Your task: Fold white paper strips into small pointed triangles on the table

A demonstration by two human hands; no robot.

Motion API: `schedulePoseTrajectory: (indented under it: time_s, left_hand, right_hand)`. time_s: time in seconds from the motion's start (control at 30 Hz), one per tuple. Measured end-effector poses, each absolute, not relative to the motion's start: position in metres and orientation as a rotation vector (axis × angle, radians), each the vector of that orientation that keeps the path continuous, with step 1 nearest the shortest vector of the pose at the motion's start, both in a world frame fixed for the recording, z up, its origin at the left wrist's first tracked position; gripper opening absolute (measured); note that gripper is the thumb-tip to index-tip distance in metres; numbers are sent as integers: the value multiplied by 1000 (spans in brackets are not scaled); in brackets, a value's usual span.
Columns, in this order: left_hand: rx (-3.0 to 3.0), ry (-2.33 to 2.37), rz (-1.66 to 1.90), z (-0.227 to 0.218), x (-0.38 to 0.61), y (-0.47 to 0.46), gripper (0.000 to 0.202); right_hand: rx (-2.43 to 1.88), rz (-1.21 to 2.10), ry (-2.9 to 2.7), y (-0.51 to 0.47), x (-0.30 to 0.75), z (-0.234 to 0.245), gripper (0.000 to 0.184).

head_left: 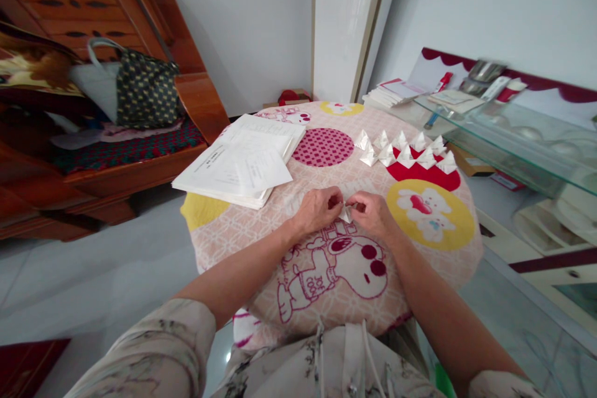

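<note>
Nearest, a round table is covered by a pale lattice-patterned cloth (224,224), its printed cartoon dog (317,277) lying between two bare forearms. Just beyond the dog, one small folded white paper piece (346,214) is held near the middle of the cloth, pinched from both sides at the fingertips. By the left hand (319,208), fingers curled, its left side is gripped; by the right hand (372,211), likewise curled, its right side is gripped. A two-sided hold of this kind is probably used because so slight a piece would be hard to steady with one hand. Beyond to the left, a stack of printed sheets (212,165) is laid with loose sheets on top, apparently kept within reach but clear of the hands. Beyond to the right, pointed folded pieces (406,157) are set close together in two rows, presumably so that they are kept tidy and uncrushed. Farther right, a glass shelf (550,158) is shown; farther left, a dark patterned handbag (147,90) is rested on a carved wooden bench (196,102). At the back, a white floor-standing air conditioner (342,31) is placed against the wall.
</note>
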State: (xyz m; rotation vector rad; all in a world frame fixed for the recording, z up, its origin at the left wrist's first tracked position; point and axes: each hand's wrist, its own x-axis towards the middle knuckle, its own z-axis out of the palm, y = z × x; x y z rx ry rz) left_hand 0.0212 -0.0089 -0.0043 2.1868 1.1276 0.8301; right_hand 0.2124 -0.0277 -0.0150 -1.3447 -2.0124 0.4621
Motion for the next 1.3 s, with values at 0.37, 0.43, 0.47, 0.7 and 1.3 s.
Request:
schedulePoseTrajectory:
  time_s: [0.37,0.43,0.47,0.7,1.3]
  left_hand:
    - [2020,1018,760,-2,0,2,13]
    - [2007,1012,741,-1,0,2,13]
    - [2002,1012,735,-1,0,2,13]
    - [2000,990,745,0,0,2,9]
    - [1995,1190,739,6,9,-1,23]
  right_hand:
    - [-1388,391,-2169,-30,206,-11,10]
    - [-1378,377,-2196,-30,205,-11,10]
    - [-1376,365,-2208,-31,205,-11,10]
    - [-1447,323,-2266,-33,202,-6,11]
    - [-1527,277,-2291,-33,199,-6,14]
